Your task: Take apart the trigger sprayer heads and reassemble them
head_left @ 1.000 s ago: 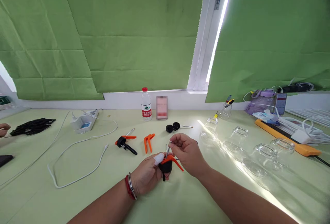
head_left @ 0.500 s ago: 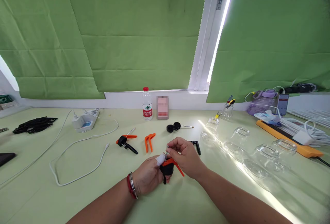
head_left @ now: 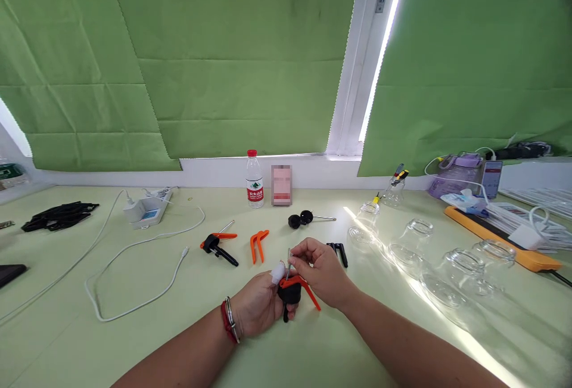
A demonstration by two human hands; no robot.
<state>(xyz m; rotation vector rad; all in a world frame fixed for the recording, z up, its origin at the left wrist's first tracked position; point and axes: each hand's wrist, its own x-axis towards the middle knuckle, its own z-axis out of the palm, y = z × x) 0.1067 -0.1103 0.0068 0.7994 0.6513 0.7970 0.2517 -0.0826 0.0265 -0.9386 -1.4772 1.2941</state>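
Observation:
My left hand (head_left: 257, 309), its thumb wrapped in white, is closed around a black round part (head_left: 291, 295). An orange forked lever (head_left: 307, 290) lies across the top of that part and slants down to the right. My right hand (head_left: 322, 273) pinches a thin metal rod (head_left: 289, 260) that stands upright above the orange lever. Whether the rod is seated in the black part cannot be made out. Beyond my hands lie a loose orange lever (head_left: 258, 247), a black-and-orange assembly with a rod (head_left: 216, 244), and two black round caps (head_left: 300, 219) beside another rod.
Black handle pieces (head_left: 340, 254) lie just past my right hand. Several clear glass jars (head_left: 460, 269) stand on the right. A water bottle (head_left: 254, 182) is at the back, a power strip (head_left: 151, 212) with a white cable (head_left: 134, 318) on the left, an orange-edged board (head_left: 500, 239) far right.
Both hands keep their hold with almost no movement. The orange lever's lower tip sits slightly lower, and a little more of the metal rod shows.

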